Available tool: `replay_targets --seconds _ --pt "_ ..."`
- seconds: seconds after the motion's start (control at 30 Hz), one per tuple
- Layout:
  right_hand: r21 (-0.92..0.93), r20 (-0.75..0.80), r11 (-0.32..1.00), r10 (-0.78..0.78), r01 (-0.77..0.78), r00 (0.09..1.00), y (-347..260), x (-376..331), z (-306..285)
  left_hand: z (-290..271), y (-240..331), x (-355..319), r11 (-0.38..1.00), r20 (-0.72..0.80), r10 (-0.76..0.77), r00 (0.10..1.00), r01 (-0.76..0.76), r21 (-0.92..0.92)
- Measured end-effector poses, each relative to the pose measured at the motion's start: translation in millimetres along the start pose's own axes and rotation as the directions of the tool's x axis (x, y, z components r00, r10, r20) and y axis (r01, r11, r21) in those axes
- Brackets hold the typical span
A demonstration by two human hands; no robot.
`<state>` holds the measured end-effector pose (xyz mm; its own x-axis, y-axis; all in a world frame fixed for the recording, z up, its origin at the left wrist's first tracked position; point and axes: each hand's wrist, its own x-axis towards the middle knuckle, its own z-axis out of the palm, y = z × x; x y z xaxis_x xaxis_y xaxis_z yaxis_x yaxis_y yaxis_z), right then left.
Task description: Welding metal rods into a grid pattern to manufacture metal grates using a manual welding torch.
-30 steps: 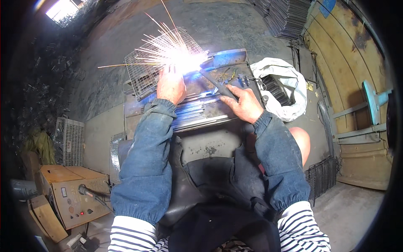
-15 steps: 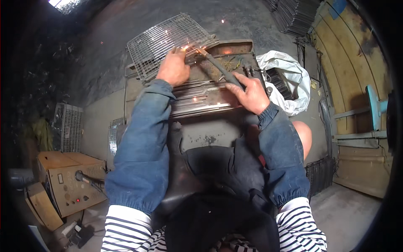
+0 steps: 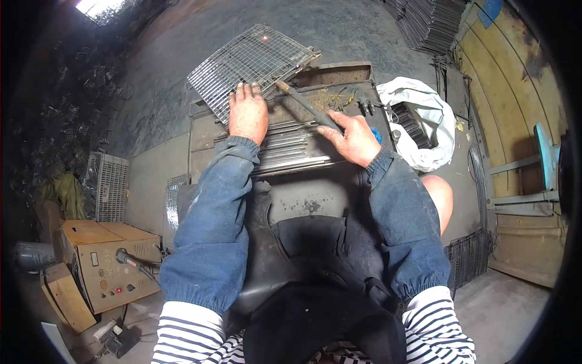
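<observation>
My right hand is wrapped around the dark handle of a welding torch, whose coppery tip points up and left at the near right edge of a wire mesh panel. The tip looks close to that edge; contact cannot be made out. My left hand lies with its fingers stretched out over the panel's near edge, its thumb hidden. A small reddish glow shows on the mesh. Several thin metal rods lie side by side on the work table, just below my hands.
A white sack holding dark metal pieces stands right of the table. A tan welding machine with a thick cable sits at lower left. Mesh panels lean at left, and dark panels are stacked at far right.
The bright sparks at the panel's edge have gone out. My left hand's fingers have straightened over the mesh. My right hand and the torch have shifted slightly down and left.
</observation>
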<state>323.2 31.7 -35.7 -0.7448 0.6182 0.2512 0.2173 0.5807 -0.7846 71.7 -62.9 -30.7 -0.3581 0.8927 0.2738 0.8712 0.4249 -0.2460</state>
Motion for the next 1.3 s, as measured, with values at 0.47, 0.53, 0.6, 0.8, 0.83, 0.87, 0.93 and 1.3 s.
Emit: replay_targets --seconds 0.47,0.53,0.6,0.8,0.83,0.87,0.93,1.3 --pt "0.056 0.02 0.998 -0.021 0.02 1.0 -1 5 1 -9 3 -5 0.999 -0.001 0.038 0.999 -0.038 0.001" --pt "0.095 0.033 0.994 -0.051 0.048 0.998 -10 6 1 0 -3 -6 0.997 0.014 0.049 0.999 -0.049 0.058" --pt "0.072 0.041 0.997 -0.015 0.012 0.999 -9 6 2 2 -5 -4 1.0 -0.004 0.003 1.0 -0.003 0.002" --pt "0.101 -0.004 0.995 -0.015 0.015 1.0 -5 5 5 -2 0 -2 0.999 0.051 0.024 0.998 -0.025 0.034" --pt "0.042 -0.038 0.998 -0.054 0.055 0.998 -3 5 6 1 -1 -3 1.0 0.008 0.003 1.0 -0.004 0.016" --pt "-0.018 -0.068 0.995 -0.094 0.093 0.993 -2 5 7 4 -2 -2 1.0 0.009 0.002 1.0 -0.002 0.017" --pt "-0.005 -0.063 0.995 -0.1 0.099 0.993 -1 6 9 5 -7 -2 1.0 -0.085 0.005 0.996 -0.007 -0.026" --pt "0.015 0.081 0.996 -0.084 0.083 0.993 -14 -6 12 1 -36 -37 0.995 -0.104 -0.089 0.991 0.085 -0.043"
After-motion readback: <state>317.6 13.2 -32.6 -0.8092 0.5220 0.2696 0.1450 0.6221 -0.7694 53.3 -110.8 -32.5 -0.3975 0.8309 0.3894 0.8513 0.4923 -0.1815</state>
